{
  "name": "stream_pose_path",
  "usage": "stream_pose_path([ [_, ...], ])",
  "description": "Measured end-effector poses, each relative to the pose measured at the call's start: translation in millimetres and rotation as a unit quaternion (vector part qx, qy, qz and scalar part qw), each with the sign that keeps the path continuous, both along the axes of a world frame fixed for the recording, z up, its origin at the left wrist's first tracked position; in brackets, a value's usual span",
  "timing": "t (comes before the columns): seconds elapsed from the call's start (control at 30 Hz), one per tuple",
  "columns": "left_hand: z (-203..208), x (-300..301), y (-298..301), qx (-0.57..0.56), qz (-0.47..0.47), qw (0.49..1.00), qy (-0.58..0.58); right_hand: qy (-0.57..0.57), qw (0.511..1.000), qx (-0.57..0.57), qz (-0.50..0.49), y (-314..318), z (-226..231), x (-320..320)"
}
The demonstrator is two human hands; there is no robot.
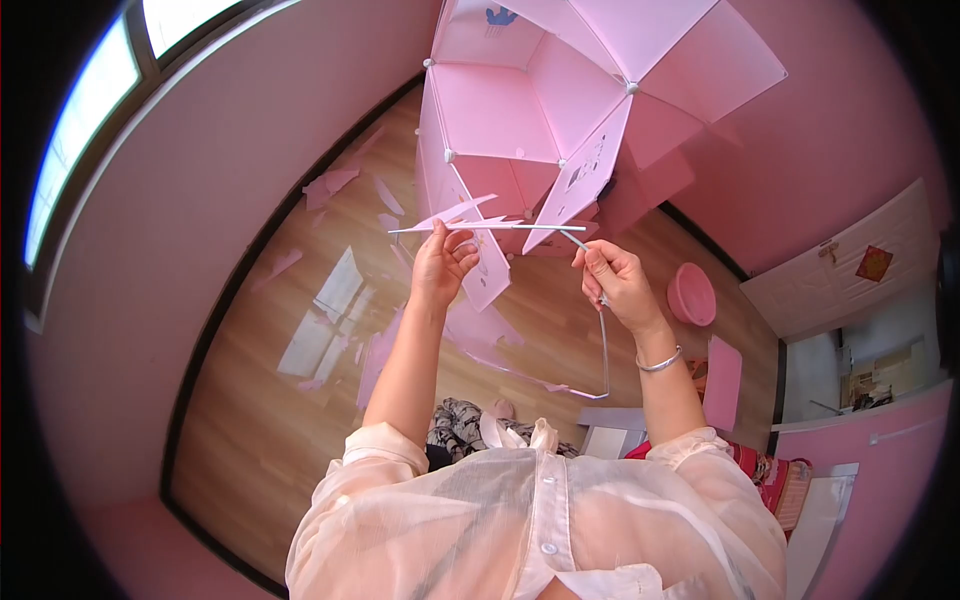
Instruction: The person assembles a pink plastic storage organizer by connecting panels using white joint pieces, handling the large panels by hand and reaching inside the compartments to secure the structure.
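Observation:
Out in front of me, both hands hold up a bent grey metal wire frame with torn pink plastic sheet hanging along it. My left hand pinches a jagged pink strip at the frame's upper bar, its other fingers loosely curled. At the frame's right corner, my right hand is closed round the wire. Just beyond stands a pink cube storage cabinet with white corner connectors, and some of its door panels swing outward.
Torn pink pieces lie scattered over the wood floor, mostly on the left. A pink basin stands right of my right hand, with a pink panel nearer me. Farther right is a white door with a red ornament.

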State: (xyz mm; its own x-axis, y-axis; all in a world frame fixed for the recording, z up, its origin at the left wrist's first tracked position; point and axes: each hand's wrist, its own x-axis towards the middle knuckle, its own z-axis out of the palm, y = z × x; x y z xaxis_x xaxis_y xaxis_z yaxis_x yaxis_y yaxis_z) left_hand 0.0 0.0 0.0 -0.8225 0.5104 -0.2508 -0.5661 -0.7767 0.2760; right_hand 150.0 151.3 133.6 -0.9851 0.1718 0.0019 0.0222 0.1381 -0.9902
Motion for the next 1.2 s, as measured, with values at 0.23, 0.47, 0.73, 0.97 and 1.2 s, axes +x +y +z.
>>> stream_pose_path([
  [0.23, 18.8, 23.0, -15.9, -0.497, -0.111, 0.804, 0.309, -0.003, 0.989, 0.146, -0.017, 14.4, 8.7, 11.4],
  [0.47, 41.6, 19.1, -14.4, -0.414, 0.074, 0.594, 0.686, -0.011, 0.979, 0.203, -0.005, 2.0, 3.7, 1.3],
  [0.73, 25.2, 34.0, -5.3, -0.442, 0.092, 0.622, 0.640, 0.020, 0.967, 0.254, -0.017, 12.0, 8.5, -3.5],
  [0.97, 23.1, 31.7, -7.4, -0.433, -0.050, 0.687, 0.581, -0.057, 0.981, 0.177, 0.058, 12.9, 22.0, -11.2],
  [1.2, 42.1, 37.0, -13.3, -0.454, -0.171, 0.665, 0.568, -0.121, 0.960, 0.215, 0.136, 22.1, 19.2, -19.7],
])
